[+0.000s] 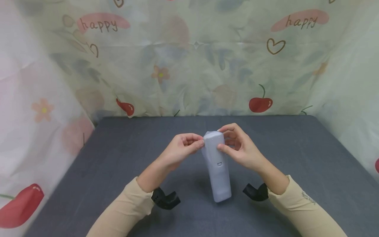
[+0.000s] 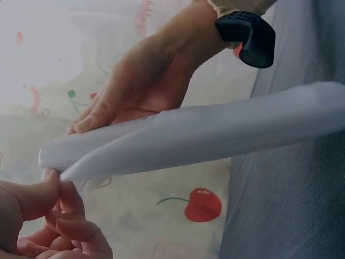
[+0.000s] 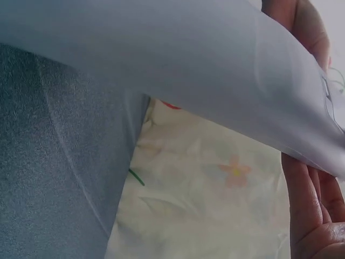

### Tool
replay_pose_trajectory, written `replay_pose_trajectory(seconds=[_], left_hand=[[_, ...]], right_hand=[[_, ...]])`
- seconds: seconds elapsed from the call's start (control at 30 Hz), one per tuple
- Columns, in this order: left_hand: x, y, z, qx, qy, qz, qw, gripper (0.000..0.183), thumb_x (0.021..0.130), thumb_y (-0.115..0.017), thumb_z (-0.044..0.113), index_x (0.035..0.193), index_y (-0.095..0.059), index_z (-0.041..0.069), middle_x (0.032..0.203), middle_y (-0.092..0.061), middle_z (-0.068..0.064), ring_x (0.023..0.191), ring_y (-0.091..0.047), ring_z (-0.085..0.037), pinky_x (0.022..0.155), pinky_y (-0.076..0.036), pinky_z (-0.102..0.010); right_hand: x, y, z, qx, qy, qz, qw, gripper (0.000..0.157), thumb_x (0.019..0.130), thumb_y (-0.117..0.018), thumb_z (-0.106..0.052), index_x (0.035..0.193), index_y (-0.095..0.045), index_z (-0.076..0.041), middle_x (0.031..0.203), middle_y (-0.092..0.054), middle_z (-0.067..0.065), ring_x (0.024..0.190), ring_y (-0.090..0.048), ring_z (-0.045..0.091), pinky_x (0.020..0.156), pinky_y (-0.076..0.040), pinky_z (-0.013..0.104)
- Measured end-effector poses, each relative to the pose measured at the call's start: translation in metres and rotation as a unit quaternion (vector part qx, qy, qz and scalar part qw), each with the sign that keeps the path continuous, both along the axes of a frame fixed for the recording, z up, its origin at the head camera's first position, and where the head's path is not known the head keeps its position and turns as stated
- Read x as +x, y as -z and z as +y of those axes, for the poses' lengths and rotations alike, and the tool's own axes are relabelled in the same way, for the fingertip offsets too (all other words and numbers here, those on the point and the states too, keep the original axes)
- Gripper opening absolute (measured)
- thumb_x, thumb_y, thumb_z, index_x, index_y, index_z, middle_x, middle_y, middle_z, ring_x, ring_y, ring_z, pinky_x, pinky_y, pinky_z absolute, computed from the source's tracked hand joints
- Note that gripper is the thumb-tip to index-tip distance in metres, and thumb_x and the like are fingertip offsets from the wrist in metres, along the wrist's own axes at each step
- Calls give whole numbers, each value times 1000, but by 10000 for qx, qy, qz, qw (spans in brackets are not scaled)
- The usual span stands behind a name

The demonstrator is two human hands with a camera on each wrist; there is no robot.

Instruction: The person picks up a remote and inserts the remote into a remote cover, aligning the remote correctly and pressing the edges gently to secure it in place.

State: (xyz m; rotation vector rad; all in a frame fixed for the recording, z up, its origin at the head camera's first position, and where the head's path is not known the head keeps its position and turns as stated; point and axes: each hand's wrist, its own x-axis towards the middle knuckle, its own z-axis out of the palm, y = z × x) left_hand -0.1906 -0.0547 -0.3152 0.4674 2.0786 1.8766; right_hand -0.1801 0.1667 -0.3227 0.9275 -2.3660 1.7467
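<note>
A long white remote control is tilted between the two hands, its back with a small catch toward the head camera. A thin translucent plastic sleeve lies loosely around it, spreading out at the upper end. My left hand pinches the edge of this sleeve between thumb and forefinger, beside the upper left corner. From the right side, my right hand holds the upper part of the remote, thumb on the back and fingers at the far edge. Close up in the right wrist view, the covered remote hides parts of the fingers.
A dark grey cloth-covered table lies beneath the hands. Behind it hangs a pale curtain printed with cherries and flowers, with more of it at both sides. Each wrist carries a black camera mount.
</note>
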Motion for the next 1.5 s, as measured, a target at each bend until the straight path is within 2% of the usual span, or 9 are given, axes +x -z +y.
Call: replay_pose_trajectory(seconds=[0.1, 0.23, 0.33, 0.43, 0.6, 0.8, 0.93, 1.2, 1.5], left_hand=[[1, -1, 0, 161, -144, -29, 9998, 25, 94, -55, 11, 110, -59, -8, 83, -63, 9, 82, -54, -7, 79, -46, -23], [3, -2, 6, 446, -757, -29, 9961, 23, 94, -54, 10, 106, -59, -9, 74, -58, 10, 74, -50, -8, 73, -44, -22], [3, 0, 14, 849, -1389, 127, 9866, 20, 92, -55, 6, 102, -59, -11, 69, -55, 9, 68, -48, -7, 68, -43, -20], [4, 2, 22, 1220, -1813, 442, 9748, 19, 90, -57, 1, 98, -58, -15, 66, -53, 10, 65, -47, -5, 64, -42, -19], [6, 5, 27, 1308, -2115, 988, 9635, 15, 89, -58, 1, 95, -58, -13, 73, -55, 6, 67, -49, -4, 63, -43, -16], [5, 11, 27, 956, -2141, 1749, 9563, 11, 90, -58, 1, 93, -60, -9, 78, -57, -14, 65, -46, -6, 58, -39, -16], [5, 13, 25, 823, -2034, 2102, 9527, 9, 90, -58, 1, 91, -61, -7, 79, -56, -21, 62, -44, -5, 55, -37, -16], [6, 16, 22, 341, -1761, 2675, 9467, 8, 90, -59, 3, 89, -62, -4, 74, -57, -18, 60, -43, -6, 53, -37, -18], [6, 20, 20, -103, -1777, 3457, 9213, 7, 90, -59, 5, 88, -64, 0, 78, -58, -11, 63, -45, -10, 56, -38, -21]], right_hand=[[0, -1, -1, 18, -37, 24, 10000, 40, 86, -63, 0, 119, -42, -4, 105, -59, -7, 85, -63, 12, 71, -56, 30], [0, -4, -4, 202, 69, 36, 9998, 40, 86, -64, -1, 120, -43, -5, 111, -59, 7, 86, -63, 12, 70, -56, 31], [0, -6, -7, 406, 233, 40, 9989, 41, 86, -65, -4, 120, -43, -7, 114, -59, 15, 87, -63, 14, 70, -56, 30], [0, -6, -9, 526, 392, 56, 9978, 41, 85, -65, -5, 120, -42, -8, 113, -59, 17, 86, -63, 19, 69, -56, 29], [-2, -2, -14, 568, 539, 134, 9968, 41, 85, -65, -6, 118, -40, -7, 113, -58, 18, 84, -64, 23, 66, -56, 27], [-5, 5, -18, 434, 670, 214, 9966, 40, 86, -64, -5, 117, -39, -5, 111, -57, 19, 83, -65, 25, 63, -56, 27], [-5, 9, -19, 322, 813, 247, 9959, 39, 86, -64, -5, 117, -39, -3, 107, -59, 20, 83, -65, 27, 63, -56, 26], [-6, 11, -21, 282, 1011, 301, 9940, 39, 86, -65, -6, 116, -40, -1, 110, -59, 21, 87, -65, 32, 63, -56, 27], [-7, 12, -27, 313, 1358, 562, 9886, 39, 85, -66, -7, 116, -42, -3, 111, -59, 18, 89, -65, 31, 66, -57, 29]])
